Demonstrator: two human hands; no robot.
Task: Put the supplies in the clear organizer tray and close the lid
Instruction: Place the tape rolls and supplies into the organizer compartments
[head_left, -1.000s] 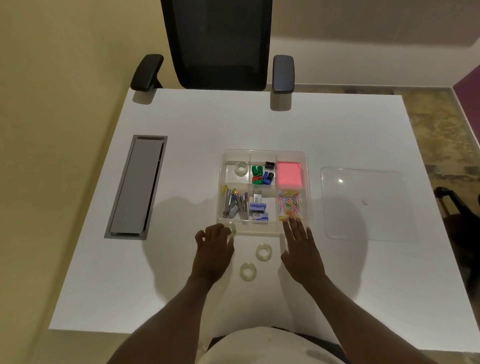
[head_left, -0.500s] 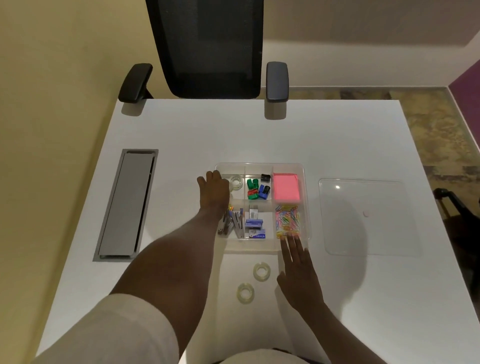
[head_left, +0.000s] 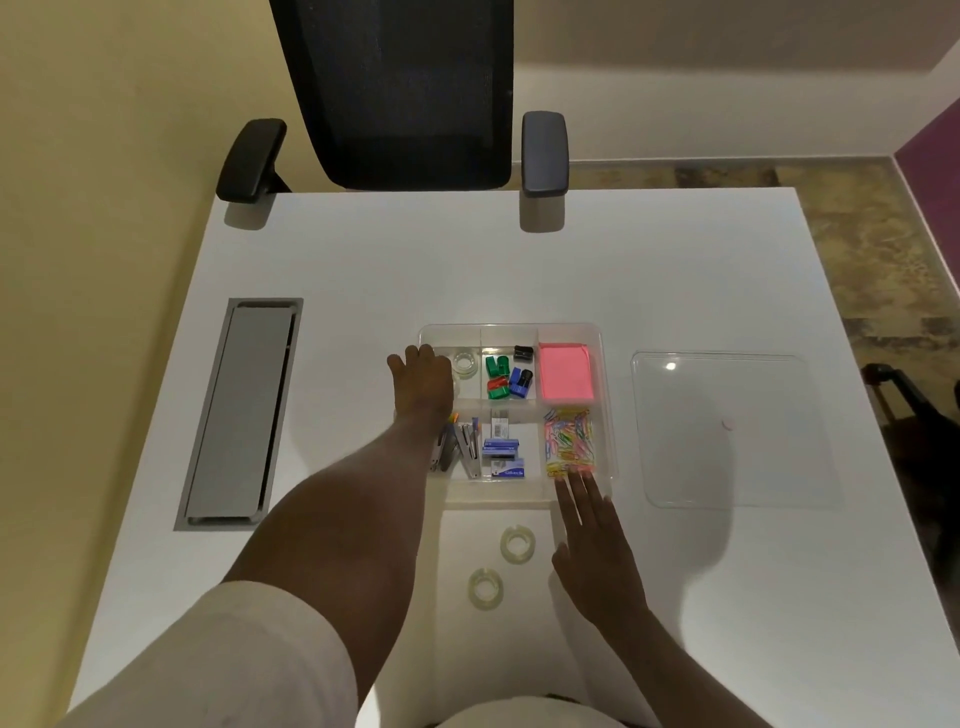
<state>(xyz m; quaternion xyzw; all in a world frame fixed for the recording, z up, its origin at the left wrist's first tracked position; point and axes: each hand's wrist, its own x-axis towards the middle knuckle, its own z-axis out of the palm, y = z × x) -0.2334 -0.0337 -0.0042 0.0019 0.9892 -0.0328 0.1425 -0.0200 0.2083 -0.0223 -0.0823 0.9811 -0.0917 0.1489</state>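
The clear organizer tray (head_left: 605, 364) sits mid-table, holding pink sticky notes (head_left: 565, 371), coloured paper clips (head_left: 569, 441), small coloured clips (head_left: 506, 371), staple boxes (head_left: 501, 457) and staplers (head_left: 465, 452). One tape roll (head_left: 464, 362) lies in the far-left compartment. My left hand (head_left: 421, 382) hangs palm down over that compartment, its fingers curled and hidden. A bit of clear plastic shows at its right edge. Two more tape rolls (head_left: 517, 543) (head_left: 485, 587) lie on the table before the tray. My right hand (head_left: 592, 540) lies flat, fingertips at the tray's near right corner. The clear lid (head_left: 727, 431) lies right of the tray.
A black office chair (head_left: 400, 93) stands at the white table's (head_left: 363, 260) far edge. A grey cable hatch (head_left: 241, 410) is set into the table at the left. A dark object (head_left: 909, 405) sits on the floor beyond the right edge.
My left hand left the tray's near-left corner, where a third tape roll lay, and reached to the far-left compartment. That roll is gone from the table. My right hand stayed put.
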